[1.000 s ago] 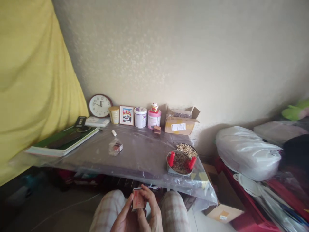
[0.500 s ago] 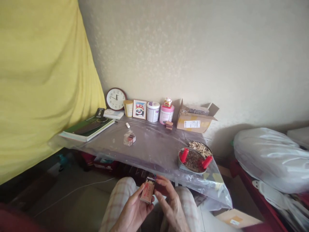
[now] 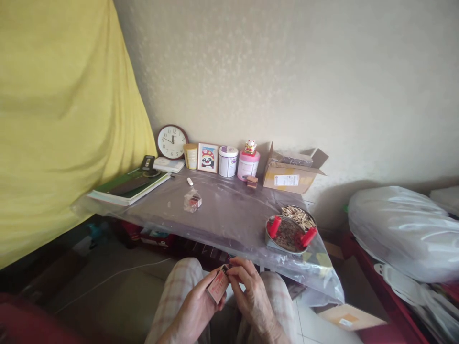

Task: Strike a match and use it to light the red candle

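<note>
Over my lap, my left hand (image 3: 198,303) is wrapped round a small matchbox (image 3: 217,285) with red print on its face. The box is tilted, its top end slid partly out. At that end my right hand (image 3: 251,292) has thumb and fingers pinched together, touching the box. Whatever the fingertips hold is hidden. Beyond my hands, at the table's right front corner, an oval tin (image 3: 287,234) contains dark bits and has two red clips on its rim. Behind it a round dish of matchsticks (image 3: 298,216) is partly covered by the tin.
On the plastic-covered table (image 3: 225,210) lie a bagged pack of small boxes (image 3: 193,200), a white stick-like piece (image 3: 190,181) and stacked matchboxes (image 3: 252,182). Along the wall stand a clock (image 3: 172,142), canisters (image 3: 228,161) and an open carton (image 3: 291,174). Books (image 3: 131,186) lie left.
My right hand's fingers have closed in from spread to a pinch at the matchbox's open end. The matchbox has tilted to the right in my left hand.
</note>
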A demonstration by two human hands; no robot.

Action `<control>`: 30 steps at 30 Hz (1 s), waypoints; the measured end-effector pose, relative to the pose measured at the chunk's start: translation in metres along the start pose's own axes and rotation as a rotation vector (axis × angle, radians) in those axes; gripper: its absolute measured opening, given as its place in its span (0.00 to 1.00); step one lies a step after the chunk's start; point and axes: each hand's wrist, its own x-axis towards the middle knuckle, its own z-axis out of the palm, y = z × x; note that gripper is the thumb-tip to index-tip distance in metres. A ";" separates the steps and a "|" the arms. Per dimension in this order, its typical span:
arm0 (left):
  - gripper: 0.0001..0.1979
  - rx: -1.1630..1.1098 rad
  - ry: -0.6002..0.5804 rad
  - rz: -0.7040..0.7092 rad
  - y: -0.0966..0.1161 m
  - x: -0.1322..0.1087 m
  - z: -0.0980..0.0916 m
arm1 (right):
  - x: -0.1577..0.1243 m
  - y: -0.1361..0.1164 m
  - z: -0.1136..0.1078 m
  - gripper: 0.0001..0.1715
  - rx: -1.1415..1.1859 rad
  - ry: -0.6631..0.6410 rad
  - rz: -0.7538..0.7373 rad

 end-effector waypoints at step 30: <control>0.08 0.124 0.046 -0.075 -0.004 0.006 -0.007 | 0.011 0.004 -0.013 0.10 -0.094 -0.353 -0.076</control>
